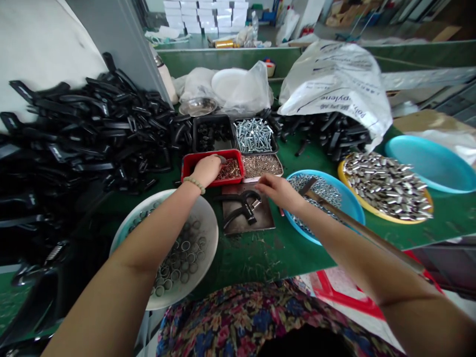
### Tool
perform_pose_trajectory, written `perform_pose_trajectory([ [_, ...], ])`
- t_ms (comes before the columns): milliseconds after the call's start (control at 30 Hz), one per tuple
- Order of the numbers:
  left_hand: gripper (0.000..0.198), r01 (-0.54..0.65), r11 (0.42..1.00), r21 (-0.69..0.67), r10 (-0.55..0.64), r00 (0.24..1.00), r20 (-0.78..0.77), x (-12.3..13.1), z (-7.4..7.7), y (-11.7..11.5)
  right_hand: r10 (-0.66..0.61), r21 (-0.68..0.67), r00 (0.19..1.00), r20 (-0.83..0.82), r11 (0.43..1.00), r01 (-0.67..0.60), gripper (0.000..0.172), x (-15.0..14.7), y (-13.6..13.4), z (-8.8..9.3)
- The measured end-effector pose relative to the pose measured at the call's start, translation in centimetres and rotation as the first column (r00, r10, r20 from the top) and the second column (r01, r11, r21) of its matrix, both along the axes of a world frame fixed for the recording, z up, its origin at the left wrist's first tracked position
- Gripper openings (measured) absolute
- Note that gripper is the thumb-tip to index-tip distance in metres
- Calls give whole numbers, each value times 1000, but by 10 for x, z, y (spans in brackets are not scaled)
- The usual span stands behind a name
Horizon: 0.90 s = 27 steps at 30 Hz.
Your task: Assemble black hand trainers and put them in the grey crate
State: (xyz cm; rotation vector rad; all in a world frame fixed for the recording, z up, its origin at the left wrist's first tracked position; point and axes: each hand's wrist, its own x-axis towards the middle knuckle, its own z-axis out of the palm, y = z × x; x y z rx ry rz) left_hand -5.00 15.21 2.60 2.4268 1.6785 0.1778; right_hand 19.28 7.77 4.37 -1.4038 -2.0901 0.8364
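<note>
Right grip (pixel 278 192) hovers just beside a black spring clamp (pixel 240 206).

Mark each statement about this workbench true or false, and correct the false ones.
1. The left hand reaches into the red tray. True.
2. A bead bracelet sits on the right wrist. False: it is on the left wrist.
3. The white bowl holds metal rings. True.
4. The yellow plate holds black plastic handles. False: it holds silver metal cylinders.
5. The right hand is beside a metal plate bearing a black sprung clamp part. True.
</note>
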Motion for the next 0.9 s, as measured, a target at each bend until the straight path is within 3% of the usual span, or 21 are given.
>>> perform_pose_trajectory([
  [100,29,-19,1000,15,19,1000,-7,-2,-4,3,-60,-50,998,20,997,61,14,13,-17,-19],
  [267,28,-75,997,15,76,997,-33,1,-5,5,-81,-5,991,107,997,82,15,11,-19,-37],
  [400,28,-131,991,34,126,983,130,3,8,-3,-75,75,979,191,995,61,15,11,-23,-38],
  [467,25,-141,990,23,125,932,341,5,15,-14,-65,93,972,227,995,45,14,12,-25,-36],
  [567,18,-107,994,-29,103,790,605,10,20,-41,-64,121,956,287,992,30,15,12,-28,-34],
  [700,12,-34,985,-171,152,644,750,22,5,-85,-12,266,867,498,954,-139,24,9,-29,-38],
  [800,9,-32,992,-119,108,685,720,32,-9,-106,23,348,815,579,897,-273,30,12,-31,-41],
  [900,7,-67,998,-21,65,771,633,39,-16,-114,-69,424,842,535,884,-198,32,32,-35,-36],
])
